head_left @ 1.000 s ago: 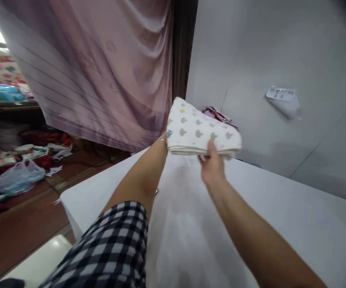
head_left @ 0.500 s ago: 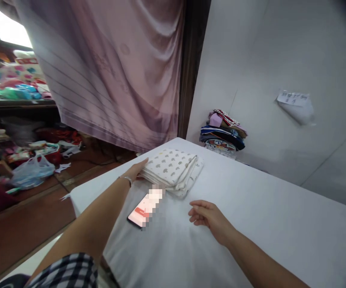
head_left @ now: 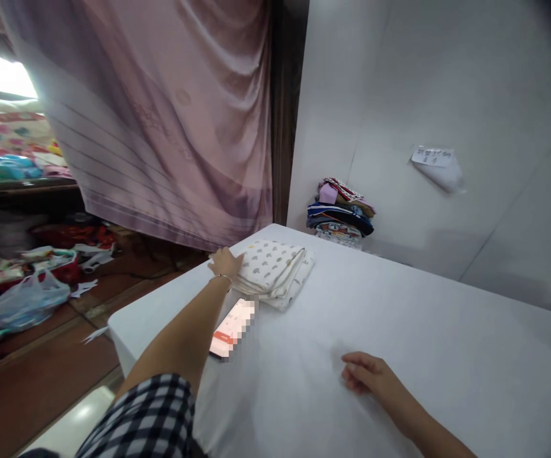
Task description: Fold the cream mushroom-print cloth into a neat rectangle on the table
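A folded white cloth with a grey print (head_left: 270, 264) lies in a neat stack near the far corner of the white-covered table (head_left: 380, 312). My left hand (head_left: 226, 263) rests at the left edge of this cloth, fingers spread, its side against the layers. Just in front of the cloth lies a phone (head_left: 232, 331) with its screen lit and partly blurred out. Apart from both, my right hand (head_left: 366, 374) hovers low over the tabletop at the right, fingers loosely bent and nothing in them.
Behind the table, a pile of folded clothes (head_left: 340, 213) stands by the wall. A pink curtain (head_left: 184, 127) hangs at the back left. On the tiled floor at left are a plastic bag (head_left: 32, 296) and mixed clutter. A paper note (head_left: 432, 156) is fixed to the wall.
My left hand has shifted forward along the cloth's left edge, and its fingers have spread. My right hand has drawn back and to the right. The view has turned slightly right.
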`<state>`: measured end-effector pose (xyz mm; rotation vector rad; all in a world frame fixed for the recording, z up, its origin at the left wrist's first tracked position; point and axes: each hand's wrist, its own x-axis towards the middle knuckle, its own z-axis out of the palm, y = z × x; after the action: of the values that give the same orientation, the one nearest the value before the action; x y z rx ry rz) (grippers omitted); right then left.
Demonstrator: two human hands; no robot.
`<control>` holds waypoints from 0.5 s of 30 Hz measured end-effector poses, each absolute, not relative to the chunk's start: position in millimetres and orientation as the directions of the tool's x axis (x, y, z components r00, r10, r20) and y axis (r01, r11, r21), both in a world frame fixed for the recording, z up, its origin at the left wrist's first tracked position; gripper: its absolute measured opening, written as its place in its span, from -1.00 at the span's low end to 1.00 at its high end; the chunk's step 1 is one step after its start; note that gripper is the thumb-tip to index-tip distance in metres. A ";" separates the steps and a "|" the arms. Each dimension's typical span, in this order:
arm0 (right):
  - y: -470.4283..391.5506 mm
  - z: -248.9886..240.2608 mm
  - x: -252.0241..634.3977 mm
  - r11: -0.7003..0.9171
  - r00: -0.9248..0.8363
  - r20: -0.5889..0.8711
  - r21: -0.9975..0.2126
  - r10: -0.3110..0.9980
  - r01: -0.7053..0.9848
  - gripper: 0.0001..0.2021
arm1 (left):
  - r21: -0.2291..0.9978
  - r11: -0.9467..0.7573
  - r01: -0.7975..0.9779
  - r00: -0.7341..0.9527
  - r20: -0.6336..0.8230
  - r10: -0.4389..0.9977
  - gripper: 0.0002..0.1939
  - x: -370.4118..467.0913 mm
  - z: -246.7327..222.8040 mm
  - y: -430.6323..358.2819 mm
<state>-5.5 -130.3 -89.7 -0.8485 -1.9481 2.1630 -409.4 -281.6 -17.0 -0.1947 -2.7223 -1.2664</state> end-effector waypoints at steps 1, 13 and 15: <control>-127.3 -93.5 1.8 -0.164 -0.833 -0.316 -0.949 0.454 0.270 -0.59 | 0.699 0.667 0.258 -0.964 0.230 0.131 -0.46 -398.7 -16.6 -276.4; -131.4 -117.5 71.8 0.065 -0.753 -0.121 -0.975 0.647 0.213 -0.54 | 0.159 0.803 0.574 -0.815 0.012 0.580 -0.57 -317.0 -26.6 -212.3; -135.5 -122.2 79.7 0.070 -0.733 -0.091 -0.980 0.674 0.186 -0.53 | 0.168 0.812 0.558 -0.824 0.003 0.566 -0.65 -319.5 -22.2 -210.9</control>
<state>79.7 -135.5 -122.2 -0.8535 -1.9668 1.7037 -319.5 -210.9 -22.2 -0.9422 -3.0351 -0.2590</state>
